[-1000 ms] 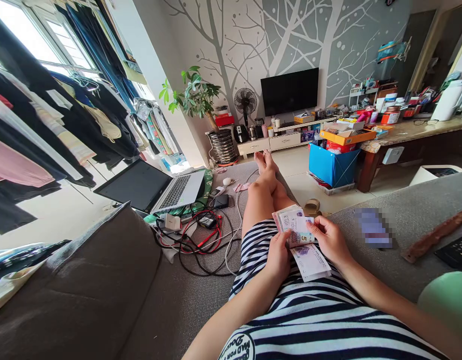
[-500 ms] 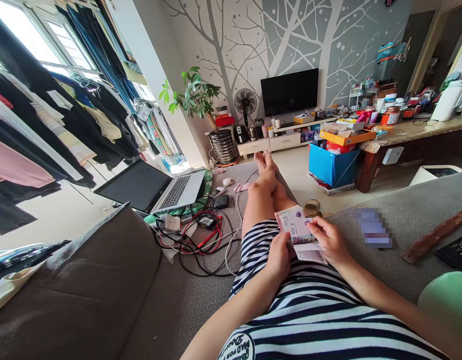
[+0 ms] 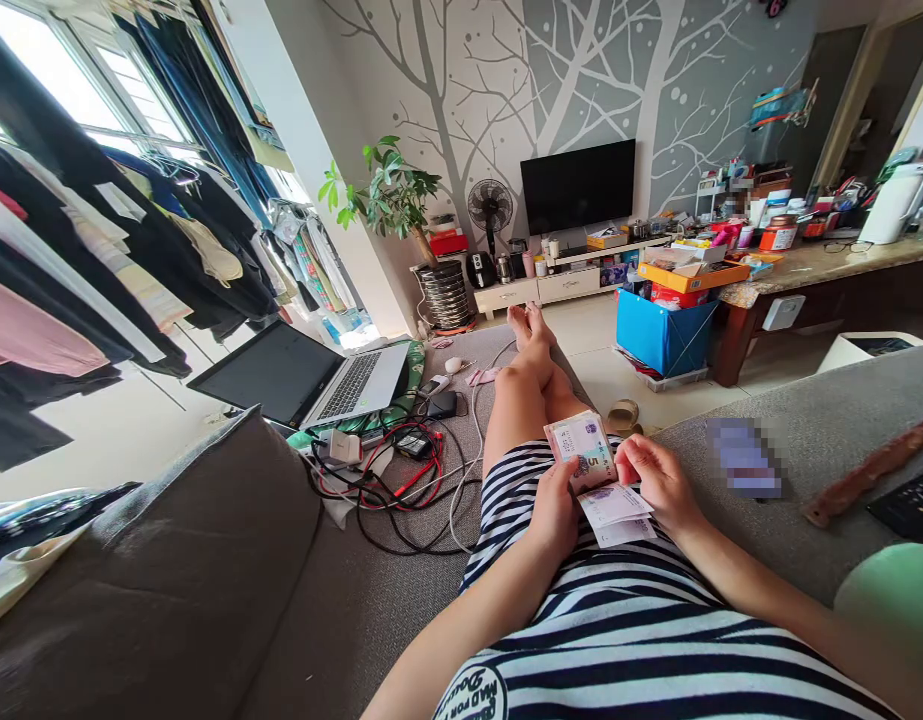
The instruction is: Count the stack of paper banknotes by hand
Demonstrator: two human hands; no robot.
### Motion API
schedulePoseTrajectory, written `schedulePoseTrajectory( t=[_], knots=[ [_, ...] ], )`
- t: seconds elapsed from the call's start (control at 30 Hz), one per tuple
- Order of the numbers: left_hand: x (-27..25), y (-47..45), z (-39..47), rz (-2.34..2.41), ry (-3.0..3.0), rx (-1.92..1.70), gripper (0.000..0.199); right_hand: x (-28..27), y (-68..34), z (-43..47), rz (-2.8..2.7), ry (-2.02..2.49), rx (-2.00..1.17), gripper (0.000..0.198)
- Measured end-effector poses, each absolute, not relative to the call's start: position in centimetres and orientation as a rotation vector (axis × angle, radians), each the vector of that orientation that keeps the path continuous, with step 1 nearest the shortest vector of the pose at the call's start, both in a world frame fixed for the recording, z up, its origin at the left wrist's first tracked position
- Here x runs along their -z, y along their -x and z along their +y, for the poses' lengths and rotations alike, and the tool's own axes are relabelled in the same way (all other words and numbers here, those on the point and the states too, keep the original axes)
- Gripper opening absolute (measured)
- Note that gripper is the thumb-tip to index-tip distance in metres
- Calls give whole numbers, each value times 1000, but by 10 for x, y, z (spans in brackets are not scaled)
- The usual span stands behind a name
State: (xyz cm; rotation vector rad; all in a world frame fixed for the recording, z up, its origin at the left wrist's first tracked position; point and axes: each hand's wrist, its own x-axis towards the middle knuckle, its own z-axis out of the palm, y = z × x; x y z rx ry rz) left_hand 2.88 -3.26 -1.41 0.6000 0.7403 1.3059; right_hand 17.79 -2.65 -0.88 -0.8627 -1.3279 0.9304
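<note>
From my remote seat I saw the bare left hand (image 3: 555,515) grasping a stack of rectangular, pink-and-purple paper banknotes (image 3: 592,445), its thumb on the top one. The stack was above the lap of the navy-and-white striped cloth garment (image 3: 656,625), with whitish-purple paper notes (image 3: 617,515) hanging folded below the thumb. The bare right hand (image 3: 656,485) had curled fingers beside the stack's right edge; whether they pinched a note, I couldn't tell.

Tree-mural wall (image 3: 492,70) bhd TV (image 3: 579,187), bright window (image 3: 45,60) L
</note>
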Motion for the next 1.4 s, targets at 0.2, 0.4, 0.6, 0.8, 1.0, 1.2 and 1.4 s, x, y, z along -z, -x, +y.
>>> schedulePoseTrajectory(
  t=[0.2, 0.4, 0.6, 0.8, 1.0, 1.2, 1.4],
  knots=[
    [14, -28, -35, 754, -622, -1294, 40, 18, -178, -15, -1258, 1028, -886, 65],
    [14, -28, -35, 743, -621, -1313, 42, 21, -180, -15, -1365, 1074, -773, 64],
    [16, -28, -32, 738, -551, -1313, 39, 15, -178, -20, -1371, 991, -856, 64],
    [17, -29, -33, 736, -572, -1323, 39, 13, -177, -23, -1370, 946, -898, 62],
    [18, -29, -33, 727, -576, -1321, 41, 13, -177, -25, -1330, 908, -990, 58],
    [15, -30, -35, 727, -597, -1322, 38, 9, -178, -29, -1352, 876, -919, 62],
    [15, -28, -37, 757, -588, -1316, 39, 15, -179, -20, -1279, 1011, -902, 63]
  ],
)
